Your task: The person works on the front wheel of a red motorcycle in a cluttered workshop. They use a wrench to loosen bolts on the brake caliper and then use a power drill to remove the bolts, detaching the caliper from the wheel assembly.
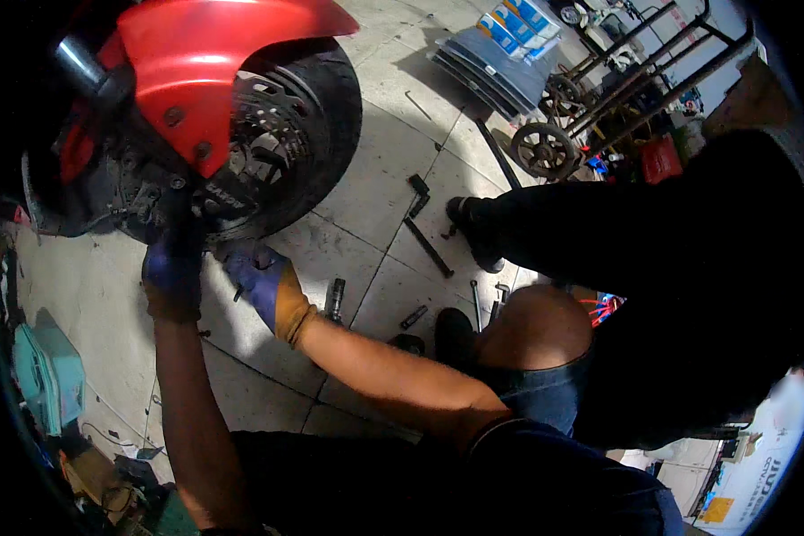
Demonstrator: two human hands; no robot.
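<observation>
A motorcycle's front wheel with a black tire [341, 134] stands at the upper left under a red fender [188, 62]. Its perforated brake disc [290, 112] shows inside the rim. My left hand [173, 272], in a purple and yellow glove, reaches up to the dark brake caliper [143, 192] low on the fork; its fingers are lost in shadow. Just right of it, below the tire, my right hand [266, 284] wears the same kind of glove. Its fingers are curled, and a short dark piece [238, 293] sticks out beneath them; what it is I cannot tell.
On the tiled floor lie a black bar [429, 248], a dark angled tool [417, 195] and a dark cylindrical tool [336, 298]. A person's dark trouser leg [563, 219] extends in from the right. Behind are a hand truck [670, 80] and blue boxes [516, 27]. A teal case [54, 375] stands left.
</observation>
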